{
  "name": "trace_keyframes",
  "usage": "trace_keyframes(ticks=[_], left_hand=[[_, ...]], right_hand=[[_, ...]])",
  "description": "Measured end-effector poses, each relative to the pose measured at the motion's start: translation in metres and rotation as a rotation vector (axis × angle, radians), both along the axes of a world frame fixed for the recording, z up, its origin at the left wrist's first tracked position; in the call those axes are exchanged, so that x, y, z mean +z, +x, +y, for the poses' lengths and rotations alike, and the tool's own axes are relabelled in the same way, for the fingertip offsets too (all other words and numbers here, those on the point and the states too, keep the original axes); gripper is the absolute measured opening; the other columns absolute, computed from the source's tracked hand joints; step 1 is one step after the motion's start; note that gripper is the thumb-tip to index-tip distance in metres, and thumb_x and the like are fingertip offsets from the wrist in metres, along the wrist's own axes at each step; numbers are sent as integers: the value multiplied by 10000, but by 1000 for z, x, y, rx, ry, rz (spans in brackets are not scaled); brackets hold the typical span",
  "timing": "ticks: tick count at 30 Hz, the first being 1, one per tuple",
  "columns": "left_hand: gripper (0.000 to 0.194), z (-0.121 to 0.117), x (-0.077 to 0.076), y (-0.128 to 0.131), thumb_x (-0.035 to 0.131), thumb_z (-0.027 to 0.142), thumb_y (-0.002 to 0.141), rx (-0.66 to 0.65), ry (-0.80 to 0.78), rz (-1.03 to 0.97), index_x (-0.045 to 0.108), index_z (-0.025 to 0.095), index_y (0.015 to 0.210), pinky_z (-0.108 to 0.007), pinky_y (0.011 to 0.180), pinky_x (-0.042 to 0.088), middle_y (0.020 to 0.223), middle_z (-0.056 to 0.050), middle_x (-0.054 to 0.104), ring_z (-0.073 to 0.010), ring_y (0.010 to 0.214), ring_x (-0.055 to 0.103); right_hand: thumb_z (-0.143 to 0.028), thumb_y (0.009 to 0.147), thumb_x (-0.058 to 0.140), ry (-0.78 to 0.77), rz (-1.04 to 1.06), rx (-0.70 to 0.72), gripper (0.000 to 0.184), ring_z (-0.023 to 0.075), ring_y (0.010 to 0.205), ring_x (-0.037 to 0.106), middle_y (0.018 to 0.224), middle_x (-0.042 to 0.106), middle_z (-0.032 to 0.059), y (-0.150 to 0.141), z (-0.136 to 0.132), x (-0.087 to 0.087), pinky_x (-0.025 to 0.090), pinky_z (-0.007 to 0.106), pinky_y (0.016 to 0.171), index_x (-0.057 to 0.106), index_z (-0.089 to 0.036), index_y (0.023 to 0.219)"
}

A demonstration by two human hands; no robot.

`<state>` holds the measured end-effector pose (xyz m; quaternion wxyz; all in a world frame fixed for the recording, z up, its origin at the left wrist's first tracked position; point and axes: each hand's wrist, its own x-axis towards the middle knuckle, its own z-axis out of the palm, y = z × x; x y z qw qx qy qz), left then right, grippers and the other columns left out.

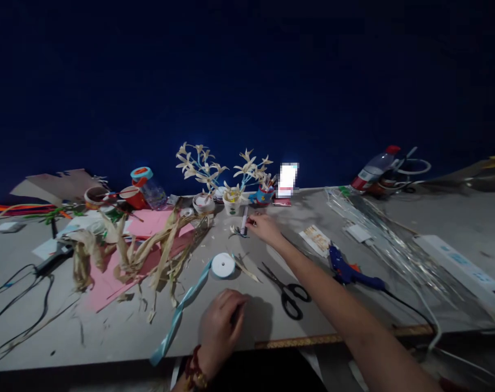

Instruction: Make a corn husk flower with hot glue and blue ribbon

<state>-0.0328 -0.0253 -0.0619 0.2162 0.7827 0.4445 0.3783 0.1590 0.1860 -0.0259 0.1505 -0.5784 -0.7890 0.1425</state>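
My right hand point(264, 227) reaches across the table, its fingers pinched at a slim pale stick point(244, 220). A small pale petal piece with bluish strands point(236, 231) lies just beside that stick. My left hand point(225, 318) rests near the front edge, fingers curled in; whatever they may hold is hidden. Between the hands are a white spool point(223, 265) of light-blue ribbon point(182, 311), its tail running to the table edge, and black-handled scissors point(286, 291). Behind my right hand, pale husk flowers on blue stems point(247, 166) stand in a white cup point(232, 205).
Dried corn husks point(125, 253) lie over pink paper point(104, 277) on the left. To the right are a blue glue gun point(351, 271) with its cord, clear plastic wrapping point(394, 239) and a tilted bottle point(372, 169). A lit phone point(287, 179) stands at the back.
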Motion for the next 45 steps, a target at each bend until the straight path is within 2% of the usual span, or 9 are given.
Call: trace_keyframes(ticks=[12,17,21,25,28,30,34,36,45], left_hand=[[214,6,0,2,490,111,909,-53,-6,4,645,205,1023,-364,778,566,913,-97,708,-221,870,669],[207,6,3,1,499,118,911,-42,-29,-9,639,213,1030,-390,805,559,935,-102,714,-235,890,670],[196,8,11,4,514,119,887,-88,-33,-13,660,203,988,-377,784,556,903,-102,713,-234,868,668],[242,15,21,7,563,173,808,-398,-59,6,722,240,978,-398,834,568,959,-97,754,-269,944,689],[310,23,31,-5,534,159,833,-579,-123,16,718,269,1057,-341,850,578,989,-60,775,-237,978,706],[372,27,39,-24,524,132,875,-465,-65,36,659,264,1195,-326,911,558,1104,-69,754,-213,1045,691],[481,33,60,-66,614,158,878,278,249,27,548,235,1349,-458,1106,413,1377,-130,599,-277,1324,517],[362,32,67,-76,644,174,866,469,308,-5,631,222,1225,-511,1113,386,1379,-132,589,-308,1322,510],[136,17,46,-34,549,217,950,223,-92,-348,685,207,958,-405,947,506,1086,-88,692,-233,1071,644]], right_hand=[[-332,970,602,-31,-141,-37,313,227,1041,647,1266,614,90,10,-11,-5,563,439,877,591,-185,1246],[-188,959,565,28,-42,-64,173,264,1051,640,1066,718,149,26,-23,17,495,390,909,734,-160,982],[-286,945,601,-17,80,69,171,201,986,677,1040,756,61,23,-81,36,501,296,866,748,-221,1003],[-473,882,659,-234,347,539,482,238,1197,606,1316,666,92,-8,-161,38,450,323,1016,639,-216,1289],[-499,903,621,-259,299,484,572,277,1258,561,1395,610,110,-18,-190,36,405,387,1068,540,-213,1392],[-434,952,563,-246,265,395,511,263,1228,586,1376,623,108,-11,-191,34,436,368,1022,507,-213,1410],[-303,992,479,-192,91,164,267,238,905,700,1006,754,78,15,-172,20,498,324,788,655,-206,1168],[-261,947,550,-107,-5,73,196,256,918,679,995,735,87,19,-164,10,486,337,782,668,-191,1087],[-61,875,521,-28,-139,68,202,275,918,646,933,699,129,-5,-153,-12,467,370,828,696,-156,910]])
